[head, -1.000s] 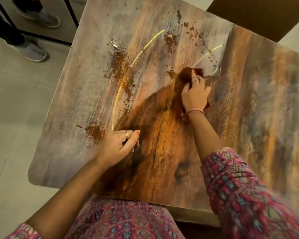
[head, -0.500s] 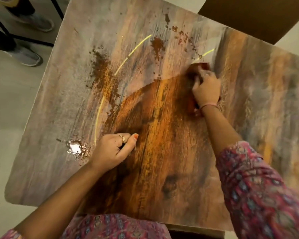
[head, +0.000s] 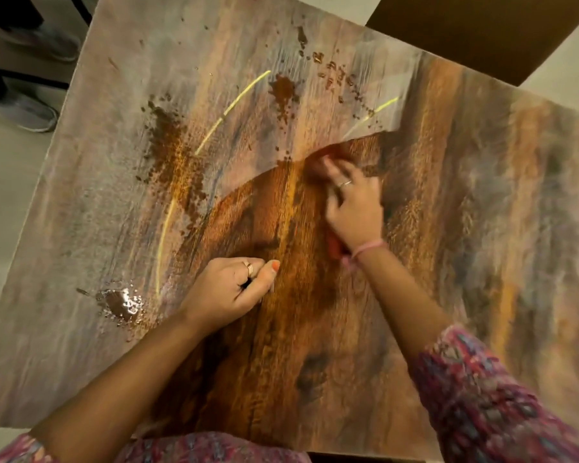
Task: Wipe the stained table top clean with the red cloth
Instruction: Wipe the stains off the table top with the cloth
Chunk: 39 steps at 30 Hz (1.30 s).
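At lower centre of the frame, the left hand (head: 228,289) rests curled and empty on the table top (head: 315,379). Mid-frame, the right hand (head: 351,202) presses the red cloth (head: 316,162) flat beneath its fingers, mid-wipe. Next, I judge, it must sweep upper left across the brown stains (head: 171,148).

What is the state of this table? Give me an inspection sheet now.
Surface: table top with brown stains, a wet puddle and yellow streaks; the middle looks darker, wiped.
Job's things: red cloth under the right hand.
Clutter: nothing seen.
Hands: right hand presses the cloth; left hand rests curled on the table, holding nothing visible.
Cables: nothing seen.
Surroundings: shoes on the floor, far left.
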### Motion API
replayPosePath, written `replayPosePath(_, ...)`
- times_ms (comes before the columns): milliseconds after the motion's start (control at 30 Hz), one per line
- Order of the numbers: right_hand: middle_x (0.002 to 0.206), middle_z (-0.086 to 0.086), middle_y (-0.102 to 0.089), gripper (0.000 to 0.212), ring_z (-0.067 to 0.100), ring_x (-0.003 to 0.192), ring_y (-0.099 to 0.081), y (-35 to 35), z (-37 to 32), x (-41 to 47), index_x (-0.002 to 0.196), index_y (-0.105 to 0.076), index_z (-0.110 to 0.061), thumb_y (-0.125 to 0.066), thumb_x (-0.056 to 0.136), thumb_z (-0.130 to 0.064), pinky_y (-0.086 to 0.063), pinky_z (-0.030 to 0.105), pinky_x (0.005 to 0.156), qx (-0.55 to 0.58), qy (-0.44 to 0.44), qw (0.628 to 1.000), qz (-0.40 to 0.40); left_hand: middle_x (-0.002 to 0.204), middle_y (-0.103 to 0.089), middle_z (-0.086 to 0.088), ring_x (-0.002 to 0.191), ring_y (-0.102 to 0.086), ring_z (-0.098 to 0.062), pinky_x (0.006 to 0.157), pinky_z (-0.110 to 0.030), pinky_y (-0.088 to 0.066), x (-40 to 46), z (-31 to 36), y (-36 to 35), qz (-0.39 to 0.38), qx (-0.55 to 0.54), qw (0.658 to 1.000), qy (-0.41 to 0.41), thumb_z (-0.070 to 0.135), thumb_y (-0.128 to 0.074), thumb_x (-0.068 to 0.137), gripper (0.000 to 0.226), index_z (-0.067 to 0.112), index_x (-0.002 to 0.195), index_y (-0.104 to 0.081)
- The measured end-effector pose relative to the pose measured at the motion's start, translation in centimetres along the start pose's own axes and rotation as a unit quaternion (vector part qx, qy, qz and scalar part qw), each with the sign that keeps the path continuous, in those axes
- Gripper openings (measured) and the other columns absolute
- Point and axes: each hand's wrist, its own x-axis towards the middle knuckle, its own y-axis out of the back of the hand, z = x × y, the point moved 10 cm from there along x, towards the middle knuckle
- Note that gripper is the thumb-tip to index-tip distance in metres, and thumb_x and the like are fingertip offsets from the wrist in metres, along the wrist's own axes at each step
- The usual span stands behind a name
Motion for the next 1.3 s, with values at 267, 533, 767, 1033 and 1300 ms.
replayPosePath(267, 0.135, 0.004, -0.05, 0.049, 0.025, 0.104, -0.043, 1.0, 5.9, -1.0, 0.14, -0.047, -0.027, -0.048, 0.092, -0.014, -0.034, 0.025, 0.086, 0.028, -0.217, 0.975, 0.048, 0.051, -0.054, 0.014, 0.05, -0.056, 0.0, 0.05, -0.02, -0.044, 0.4, -1.5, -0.8, 0.008, -0.027, 0.999, 0.027, 0.031, -0.045, 0.096, 0.045, 0.014, 0.058, -0.062)
replayPosePath(533, 0.138, 0.003, -0.05, 0.054, 0.029, 0.112, -0.048, 0.4, 4.1, 3.1, 0.14, -0.046, -0.028, -0.047, 0.09, -0.008, -0.042, 0.029, 0.089, -0.021, 0.015, 0.999, -0.045, 0.051, -0.051, 0.013, 0.049, -0.053, -0.002, 0.05, -0.022, -0.043, 1.2, -0.8, -1.6, -0.023, -0.007, 1.0, 0.009, 0.032, -0.042, 0.097, 0.045, 0.015, 0.059, -0.061)
replayPosePath(767, 0.141, -0.001, -0.046, 0.047, 0.03, 0.116, -0.041, 1.1, 9.7, 8.4, 0.141, -0.044, -0.03, -0.038, 0.096, -0.016, -0.036, 0.03, 0.091, 0.013, -0.233, 0.972, 0.022, 0.051, -0.049, 0.016, 0.049, -0.053, 0.0, 0.05, -0.015, -0.04, 0.9, -1.1, -1.5, 0.001, -0.014, 1.0, 0.013, 0.03, -0.043, 0.097, 0.048, 0.009, 0.056, -0.059)
replayPosePath(1033, 0.131, -0.005, -0.058, 0.048, 0.023, 0.092, -0.053, -1.8, -1.9, 0.1, 0.135, -0.051, -0.03, -0.045, 0.091, -0.014, -0.041, 0.027, 0.074, 0.022, 0.07, 0.995, -0.069, 0.052, -0.055, 0.012, 0.05, -0.055, -0.001, 0.05, -0.024, -0.045, 2.9, -0.7, -2.7, -0.004, -0.012, 1.0, -0.003, 0.033, -0.042, 0.098, 0.046, 0.016, 0.06, -0.062)
replayPosePath(1300, 0.139, 0.005, -0.048, 0.048, 0.032, 0.124, -0.04, 2.1, 14.6, 11.5, 0.142, -0.042, -0.027, -0.036, 0.096, -0.015, -0.035, 0.037, 0.102, 0.062, -0.333, 0.94, 0.033, 0.06, -0.05, 0.029, 0.052, -0.049, 0.01, 0.054, -0.003, -0.031, 3.0, 0.3, -1.7, 0.005, -0.014, 1.0, -0.027, 0.022, -0.045, 0.097, 0.039, 0.038, 0.062, -0.043)
